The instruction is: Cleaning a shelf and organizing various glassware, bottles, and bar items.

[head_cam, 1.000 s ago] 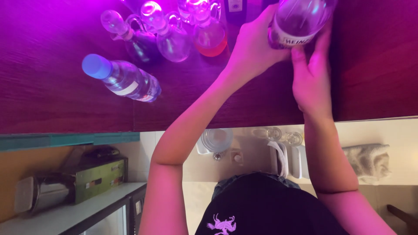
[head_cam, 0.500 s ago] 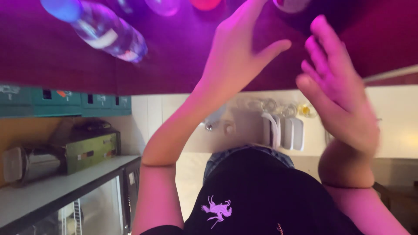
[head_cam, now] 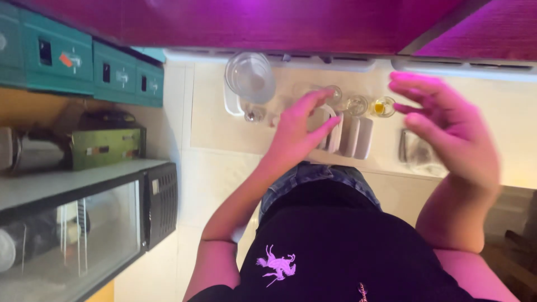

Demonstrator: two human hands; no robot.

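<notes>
White mugs (head_cam: 353, 137), a row on their sides on a pale low shelf (head_cam: 212, 123), are the nearest things to the hands. Only the head view to go on.

Left hand (head_cam: 296, 137) is spread, fingers loosely fanned, thumb out toward 3 o'clock, holding nothing. It overlaps the leftmost mug in the picture, but I cannot tell whether it touches or just hangs above it. It looks above.

Right hand (head_cam: 453, 134) is also wide and empty, motion-blurred, fingers pointing toward 10 o'clock. It sits at 3 o'clock of the mugs, apart from them.

Other things on the shelf:
- A small glass with yellow liquid (head_cam: 384, 106) at 11 o'clock of the right hand, near its fingertips, not touching.
- A small clear glass (head_cam: 357, 104) just beside the yellow one, at its 9 o'clock.
- A large clear glass bowl (head_cam: 250, 78) at 11 o'clock of the left hand, apart.
- A dark see-through item (head_cam: 415, 150) at 7 o'clock of the right hand, too blurred to name.

Purple-lit countertop (head_cam: 279, 22) runs along 12 o'clock. Teal drawers (head_cam: 67, 61) are at 10 o'clock, with a green box (head_cam: 106, 148) under them. A glass-door cooler (head_cam: 72, 235) is at 8 o'clock. Black shirt (head_cam: 335, 251) with a pink print fills 6 o'clock, with blue jeans (head_cam: 313, 174) showing above it.

Progress, judged: nothing is gripped and nothing lifted. The mugs and glasses all lie on the shelf untouched as far as shown. Any handling of them is not yet begun.
</notes>
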